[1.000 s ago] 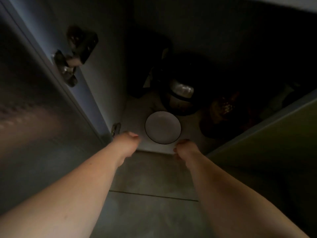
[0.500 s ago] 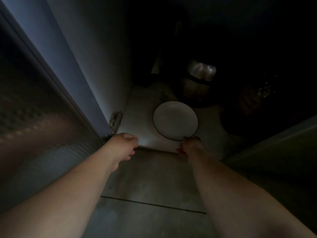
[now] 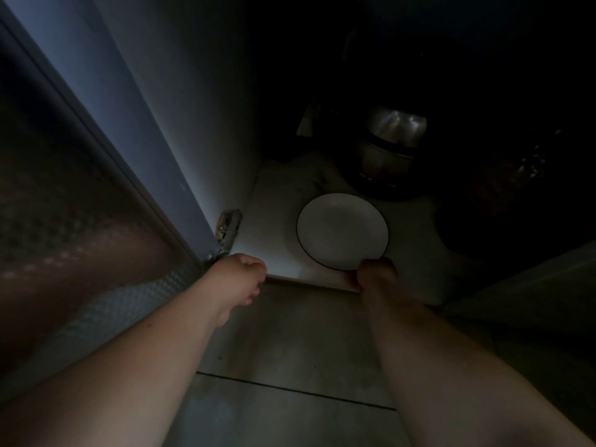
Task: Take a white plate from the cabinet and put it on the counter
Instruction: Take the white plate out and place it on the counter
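Note:
A round white plate [image 3: 342, 232] with a thin dark rim lies flat on the pale bottom shelf [image 3: 274, 217] of a low, dark cabinet. My right hand [image 3: 374, 274] is at the plate's near edge, fingers curled onto the rim. At the shelf's front left corner my left hand [image 3: 240, 280] hangs loosely curled with nothing in it, just below the door hinge [image 3: 227, 232].
The open cabinet door [image 3: 96, 175] stands along the left. Behind the plate sit a metal-lidded pot [image 3: 392, 140] and dark vessels [image 3: 503, 188] at the right. A second door panel [image 3: 532, 285] angles in at the lower right. Tiled floor [image 3: 290, 366] lies beneath my arms.
I have leaned closer to the cabinet. My right hand moved forward from the shelf's front edge onto the plate's near rim. My left hand stayed at the shelf corner.

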`<act>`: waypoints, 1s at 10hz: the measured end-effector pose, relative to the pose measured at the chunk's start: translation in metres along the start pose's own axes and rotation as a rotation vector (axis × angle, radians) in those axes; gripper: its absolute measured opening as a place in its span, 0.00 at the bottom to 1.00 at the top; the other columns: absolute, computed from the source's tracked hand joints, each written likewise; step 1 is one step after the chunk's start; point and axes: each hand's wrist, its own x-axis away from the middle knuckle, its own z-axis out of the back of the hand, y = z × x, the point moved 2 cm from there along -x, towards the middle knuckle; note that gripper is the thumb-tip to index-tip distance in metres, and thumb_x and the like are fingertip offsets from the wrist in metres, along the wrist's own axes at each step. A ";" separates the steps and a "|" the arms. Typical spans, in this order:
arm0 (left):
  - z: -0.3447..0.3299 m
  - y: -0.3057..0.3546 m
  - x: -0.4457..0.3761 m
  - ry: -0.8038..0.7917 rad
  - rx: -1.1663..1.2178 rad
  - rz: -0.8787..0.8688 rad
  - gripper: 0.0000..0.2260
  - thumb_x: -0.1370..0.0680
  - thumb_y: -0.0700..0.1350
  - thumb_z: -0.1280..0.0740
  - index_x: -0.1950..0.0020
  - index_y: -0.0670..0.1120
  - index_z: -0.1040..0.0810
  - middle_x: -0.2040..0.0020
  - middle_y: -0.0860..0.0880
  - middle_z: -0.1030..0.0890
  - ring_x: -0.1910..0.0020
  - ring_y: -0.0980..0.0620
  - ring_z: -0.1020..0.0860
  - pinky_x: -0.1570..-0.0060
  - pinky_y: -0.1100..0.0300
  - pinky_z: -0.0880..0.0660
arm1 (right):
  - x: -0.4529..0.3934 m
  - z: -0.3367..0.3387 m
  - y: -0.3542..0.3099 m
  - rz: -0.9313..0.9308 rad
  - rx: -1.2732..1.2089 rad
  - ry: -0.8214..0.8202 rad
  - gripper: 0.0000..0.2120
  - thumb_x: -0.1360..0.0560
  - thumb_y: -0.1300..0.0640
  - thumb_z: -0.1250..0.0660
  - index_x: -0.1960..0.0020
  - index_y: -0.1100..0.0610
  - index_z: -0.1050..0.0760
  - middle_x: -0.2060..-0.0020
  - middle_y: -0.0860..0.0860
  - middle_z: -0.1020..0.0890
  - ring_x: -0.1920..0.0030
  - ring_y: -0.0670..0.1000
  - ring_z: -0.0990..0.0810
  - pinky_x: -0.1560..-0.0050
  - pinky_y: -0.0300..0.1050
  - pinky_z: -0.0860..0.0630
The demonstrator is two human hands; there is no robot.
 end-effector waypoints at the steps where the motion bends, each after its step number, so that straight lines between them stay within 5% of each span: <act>1: -0.004 0.015 0.002 0.002 -0.002 -0.015 0.08 0.23 0.41 0.41 0.59 0.49 0.25 0.55 0.43 0.22 0.56 0.47 0.25 0.62 0.60 0.29 | 0.019 0.012 -0.006 0.035 0.083 -0.026 0.16 0.20 0.56 0.44 0.63 0.63 0.30 0.38 0.61 0.23 0.39 0.59 0.24 0.41 0.42 0.28; 2: -0.010 0.031 0.009 0.000 0.011 0.002 0.05 0.23 0.42 0.41 0.54 0.48 0.27 0.60 0.46 0.26 0.62 0.49 0.27 0.65 0.61 0.30 | 0.045 0.035 -0.004 0.015 -0.232 -0.035 0.14 0.21 0.62 0.43 0.36 0.65 0.29 0.40 0.65 0.22 0.50 0.56 0.18 0.64 0.36 0.21; 3: -0.012 0.044 0.033 -0.018 0.028 0.091 0.19 0.22 0.47 0.41 0.31 0.47 0.34 0.46 0.43 0.24 0.58 0.47 0.24 0.61 0.57 0.25 | 0.081 0.058 -0.010 0.035 -0.169 -0.076 0.15 0.22 0.63 0.42 0.37 0.67 0.30 0.46 0.66 0.19 0.62 0.56 0.18 0.61 0.45 0.19; 4: -0.007 0.068 0.078 -0.045 0.098 0.169 0.28 0.22 0.53 0.40 0.24 0.50 0.44 0.33 0.42 0.27 0.52 0.43 0.22 0.56 0.52 0.22 | 0.137 0.095 -0.023 -0.017 -0.072 -0.098 0.16 0.21 0.63 0.43 0.33 0.59 0.32 0.54 0.57 0.20 0.66 0.54 0.20 0.66 0.47 0.20; 6: 0.028 0.130 0.174 -0.004 0.094 0.155 0.20 0.23 0.47 0.42 0.30 0.52 0.33 0.38 0.46 0.25 0.46 0.43 0.25 0.69 0.57 0.24 | 0.244 0.154 -0.068 -0.048 0.057 -0.173 0.18 0.21 0.63 0.44 0.32 0.55 0.35 0.53 0.53 0.21 0.66 0.52 0.17 0.65 0.45 0.18; 8: 0.078 0.185 0.270 0.013 -0.026 0.227 0.19 0.25 0.39 0.47 0.35 0.44 0.30 0.39 0.40 0.25 0.49 0.40 0.22 0.73 0.54 0.20 | 0.340 0.206 -0.119 0.014 0.235 -0.243 0.19 0.22 0.60 0.44 0.32 0.54 0.35 0.43 0.58 0.20 0.49 0.58 0.17 0.47 0.54 0.19; 9: 0.099 0.207 0.316 0.024 -0.027 0.238 0.16 0.24 0.37 0.46 0.37 0.40 0.30 0.42 0.39 0.28 0.58 0.44 0.25 0.74 0.54 0.20 | 0.381 0.226 -0.141 0.016 0.220 -0.286 0.21 0.22 0.62 0.44 0.30 0.56 0.36 0.45 0.58 0.19 0.53 0.57 0.16 0.52 0.52 0.17; 10: 0.120 0.223 0.360 0.020 0.029 0.240 0.14 0.25 0.35 0.46 0.41 0.39 0.29 0.49 0.42 0.25 0.57 0.44 0.24 0.72 0.54 0.21 | 0.421 0.242 -0.157 -0.022 0.167 -0.357 0.22 0.22 0.65 0.45 0.29 0.56 0.37 0.62 0.56 0.19 0.68 0.53 0.18 0.62 0.49 0.16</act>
